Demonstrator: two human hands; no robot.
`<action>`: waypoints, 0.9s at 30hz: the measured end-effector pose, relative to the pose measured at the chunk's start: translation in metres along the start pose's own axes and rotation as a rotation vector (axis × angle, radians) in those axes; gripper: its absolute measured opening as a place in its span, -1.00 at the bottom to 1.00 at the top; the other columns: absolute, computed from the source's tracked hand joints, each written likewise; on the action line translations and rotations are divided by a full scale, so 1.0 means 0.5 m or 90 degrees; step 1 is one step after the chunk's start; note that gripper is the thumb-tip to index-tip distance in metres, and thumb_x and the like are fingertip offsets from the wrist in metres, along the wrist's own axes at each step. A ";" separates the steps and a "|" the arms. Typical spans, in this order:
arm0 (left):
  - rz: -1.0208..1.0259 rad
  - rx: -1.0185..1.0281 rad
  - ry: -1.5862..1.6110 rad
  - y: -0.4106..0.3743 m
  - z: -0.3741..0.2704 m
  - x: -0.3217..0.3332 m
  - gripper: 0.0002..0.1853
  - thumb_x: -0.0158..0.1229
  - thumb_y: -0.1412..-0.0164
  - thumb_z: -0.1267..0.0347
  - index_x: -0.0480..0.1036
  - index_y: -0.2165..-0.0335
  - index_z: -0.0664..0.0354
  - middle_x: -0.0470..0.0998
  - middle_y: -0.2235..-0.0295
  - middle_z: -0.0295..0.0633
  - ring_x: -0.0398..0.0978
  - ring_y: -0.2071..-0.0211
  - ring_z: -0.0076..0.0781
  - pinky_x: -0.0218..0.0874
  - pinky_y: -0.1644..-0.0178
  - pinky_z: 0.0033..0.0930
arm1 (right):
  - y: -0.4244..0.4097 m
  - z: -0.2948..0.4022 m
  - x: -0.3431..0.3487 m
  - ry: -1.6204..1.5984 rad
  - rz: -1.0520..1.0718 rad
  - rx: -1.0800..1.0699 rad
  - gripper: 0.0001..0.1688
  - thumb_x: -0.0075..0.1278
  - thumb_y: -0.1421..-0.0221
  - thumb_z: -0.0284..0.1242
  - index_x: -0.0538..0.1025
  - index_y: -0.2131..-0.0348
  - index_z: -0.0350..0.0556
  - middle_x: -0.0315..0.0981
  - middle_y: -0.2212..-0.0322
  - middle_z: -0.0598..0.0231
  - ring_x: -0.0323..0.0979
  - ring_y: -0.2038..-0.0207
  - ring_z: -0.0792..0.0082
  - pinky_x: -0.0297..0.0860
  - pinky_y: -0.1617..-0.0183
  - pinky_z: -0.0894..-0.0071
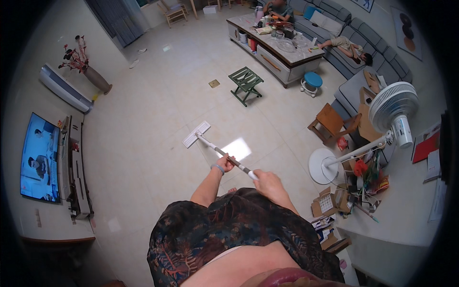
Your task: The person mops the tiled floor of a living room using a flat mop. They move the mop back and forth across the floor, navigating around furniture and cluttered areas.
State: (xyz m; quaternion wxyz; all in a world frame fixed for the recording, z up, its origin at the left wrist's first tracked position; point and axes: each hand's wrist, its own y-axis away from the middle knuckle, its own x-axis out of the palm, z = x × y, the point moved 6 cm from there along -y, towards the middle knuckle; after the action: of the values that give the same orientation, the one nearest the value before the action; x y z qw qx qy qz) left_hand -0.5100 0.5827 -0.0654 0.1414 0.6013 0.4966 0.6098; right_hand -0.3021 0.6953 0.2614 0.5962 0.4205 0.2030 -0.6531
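Note:
A flat mop [196, 134] with a white rectangular head lies against the pale tiled floor [154, 107] in front of me. Its white and grey-brown pole slants back towards my body. My left hand [226, 164], with a light blue band at the wrist, is closed around the middle of the pole. Nearer to me, my right hand [267, 181] grips the white upper end of the pole. A patch of light reflects on the tiles beside the pole.
A green folding stool [246, 82] and a metal floor plate [214, 83] lie ahead. A coffee table [287, 53], blue stool [312, 79], wooden chair [330, 120] and pedestal fan [323, 165] line the right. Two people are by the sofa [380, 46]. A television [40, 158] is left.

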 end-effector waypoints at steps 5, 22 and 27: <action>-0.011 -0.099 -0.043 -0.008 0.085 -0.007 -0.78 -0.12 -0.19 0.29 0.24 0.43 0.25 0.41 0.54 -0.17 0.41 0.55 -0.32 0.37 0.44 -0.32 | 0.067 -0.054 -0.001 -0.097 0.030 -0.071 -0.57 -0.07 0.11 -0.43 0.37 0.15 -0.12 0.41 0.37 -0.04 0.36 0.29 -0.02 0.28 0.21 0.25; 0.350 -0.327 -0.117 0.229 0.317 0.107 -0.74 -0.07 -0.16 0.38 0.31 0.26 0.41 0.43 0.31 -0.04 0.45 0.34 -0.28 0.36 0.24 -0.34 | 0.242 -0.078 -0.242 -0.025 0.070 0.055 -0.61 -0.03 0.20 -0.43 0.45 0.24 -0.05 0.44 0.44 0.01 0.40 0.36 0.08 0.31 0.27 0.27; 0.138 -0.070 0.063 0.099 0.131 -0.059 -0.81 -0.08 -0.16 0.34 0.30 0.38 0.29 0.42 0.36 -0.12 0.43 0.35 -0.23 0.36 0.29 -0.30 | 0.080 -0.047 -0.041 -0.038 0.077 -0.026 -0.62 -0.04 0.14 -0.41 0.42 0.22 -0.10 0.42 0.44 -0.02 0.38 0.35 0.00 0.30 0.26 0.21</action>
State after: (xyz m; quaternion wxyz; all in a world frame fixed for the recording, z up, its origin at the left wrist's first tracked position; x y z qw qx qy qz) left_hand -0.4246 0.5652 -0.0587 0.0829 0.6117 0.4011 0.6768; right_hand -0.2581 0.7176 0.2739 0.6490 0.4002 0.1729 -0.6235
